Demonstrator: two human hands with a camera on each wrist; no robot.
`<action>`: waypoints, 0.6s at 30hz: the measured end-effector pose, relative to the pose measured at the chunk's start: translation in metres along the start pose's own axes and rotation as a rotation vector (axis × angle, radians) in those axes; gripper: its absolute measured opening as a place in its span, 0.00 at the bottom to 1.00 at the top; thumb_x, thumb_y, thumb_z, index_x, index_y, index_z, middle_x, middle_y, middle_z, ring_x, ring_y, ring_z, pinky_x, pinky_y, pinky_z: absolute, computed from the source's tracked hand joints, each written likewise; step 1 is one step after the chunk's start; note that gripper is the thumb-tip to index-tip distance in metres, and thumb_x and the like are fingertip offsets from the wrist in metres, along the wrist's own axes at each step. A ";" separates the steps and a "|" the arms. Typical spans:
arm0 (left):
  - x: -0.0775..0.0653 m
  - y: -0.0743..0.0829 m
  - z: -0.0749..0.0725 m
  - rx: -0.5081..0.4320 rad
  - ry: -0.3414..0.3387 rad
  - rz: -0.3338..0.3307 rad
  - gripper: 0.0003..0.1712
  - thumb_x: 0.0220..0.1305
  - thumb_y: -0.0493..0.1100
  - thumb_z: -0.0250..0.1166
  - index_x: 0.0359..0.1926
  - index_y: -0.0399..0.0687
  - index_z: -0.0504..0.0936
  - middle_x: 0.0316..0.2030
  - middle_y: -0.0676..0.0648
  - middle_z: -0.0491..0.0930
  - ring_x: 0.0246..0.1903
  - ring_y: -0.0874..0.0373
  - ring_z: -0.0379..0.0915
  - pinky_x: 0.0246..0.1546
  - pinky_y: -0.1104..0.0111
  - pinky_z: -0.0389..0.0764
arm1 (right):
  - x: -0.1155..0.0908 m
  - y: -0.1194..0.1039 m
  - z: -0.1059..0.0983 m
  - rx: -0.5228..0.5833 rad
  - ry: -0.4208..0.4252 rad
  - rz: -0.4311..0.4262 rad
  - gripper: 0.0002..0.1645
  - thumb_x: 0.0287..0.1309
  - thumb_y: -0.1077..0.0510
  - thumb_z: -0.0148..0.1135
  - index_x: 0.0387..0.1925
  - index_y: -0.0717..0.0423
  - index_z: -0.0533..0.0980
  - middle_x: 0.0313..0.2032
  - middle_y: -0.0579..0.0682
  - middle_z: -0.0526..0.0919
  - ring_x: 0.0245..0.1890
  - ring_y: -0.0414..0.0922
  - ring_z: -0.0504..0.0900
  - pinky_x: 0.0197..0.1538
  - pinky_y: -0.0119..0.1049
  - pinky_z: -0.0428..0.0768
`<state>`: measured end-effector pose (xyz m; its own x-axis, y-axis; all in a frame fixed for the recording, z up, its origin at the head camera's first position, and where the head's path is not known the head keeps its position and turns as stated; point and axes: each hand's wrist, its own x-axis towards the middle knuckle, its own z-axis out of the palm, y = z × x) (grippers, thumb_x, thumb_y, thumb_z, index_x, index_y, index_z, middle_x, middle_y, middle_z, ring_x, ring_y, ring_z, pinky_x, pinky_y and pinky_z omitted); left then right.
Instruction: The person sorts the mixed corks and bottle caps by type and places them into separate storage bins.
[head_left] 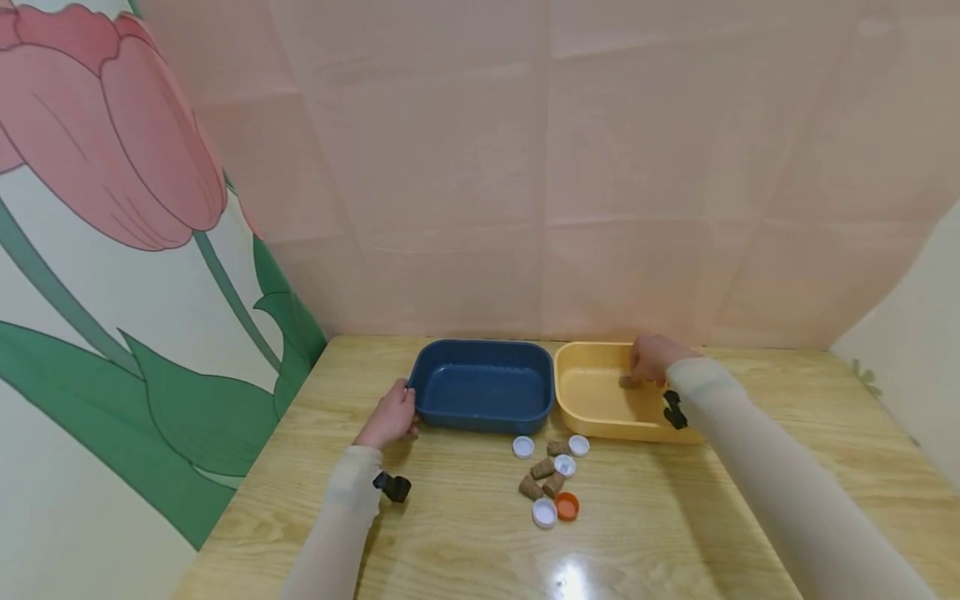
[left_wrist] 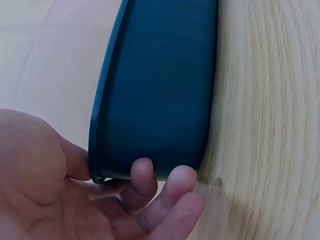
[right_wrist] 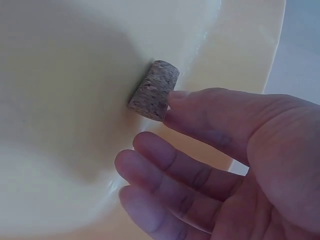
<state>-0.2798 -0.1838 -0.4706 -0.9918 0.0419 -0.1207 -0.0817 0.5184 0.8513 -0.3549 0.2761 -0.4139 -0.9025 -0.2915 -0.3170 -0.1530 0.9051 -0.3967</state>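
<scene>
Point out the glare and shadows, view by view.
Head: glare on the table, below the orange cap, shadow beside the right sleeve; left wrist: faint table shadow near the fingertips; right wrist: broad shadow across the yellow tray, left of the cork.

Blue tray [left_wrist: 160, 90] cut off by left wrist view's top edge; right sleeve [head_left: 780, 490] hides yellow tray's [head_left: 592, 398] right end.

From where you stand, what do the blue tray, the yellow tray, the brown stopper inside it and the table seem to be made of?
Blue tray: probably plastic, smooth with a slight sheen.
Yellow tray: likely plastic too, smooth-walled.
Brown stopper: looks like cork, matte and speckled.
Table: wood or wood-look laminate; grainy, with shiny glare.
</scene>
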 end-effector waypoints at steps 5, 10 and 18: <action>0.002 -0.001 0.001 0.011 0.002 -0.013 0.20 0.81 0.42 0.38 0.63 0.36 0.64 0.28 0.42 0.71 0.20 0.52 0.76 0.23 0.63 0.81 | 0.000 0.001 0.000 0.016 -0.009 -0.012 0.21 0.60 0.49 0.71 0.23 0.58 0.73 0.20 0.46 0.69 0.18 0.41 0.68 0.23 0.33 0.71; 0.002 0.000 0.001 0.008 -0.002 -0.021 0.21 0.81 0.42 0.37 0.65 0.37 0.63 0.28 0.43 0.70 0.21 0.52 0.75 0.23 0.63 0.81 | 0.000 0.006 0.000 0.013 0.010 -0.023 0.15 0.62 0.53 0.69 0.28 0.61 0.77 0.26 0.51 0.76 0.20 0.43 0.71 0.24 0.34 0.73; -0.001 0.001 0.001 0.002 -0.008 -0.026 0.22 0.81 0.42 0.37 0.67 0.36 0.62 0.29 0.42 0.69 0.22 0.50 0.76 0.27 0.60 0.83 | -0.005 -0.001 -0.003 0.036 0.031 -0.051 0.15 0.64 0.55 0.63 0.43 0.65 0.80 0.34 0.58 0.83 0.27 0.48 0.80 0.27 0.37 0.79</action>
<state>-0.2791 -0.1823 -0.4699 -0.9885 0.0352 -0.1469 -0.1072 0.5210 0.8468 -0.3512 0.2779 -0.4091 -0.9063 -0.3262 -0.2689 -0.1844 0.8774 -0.4428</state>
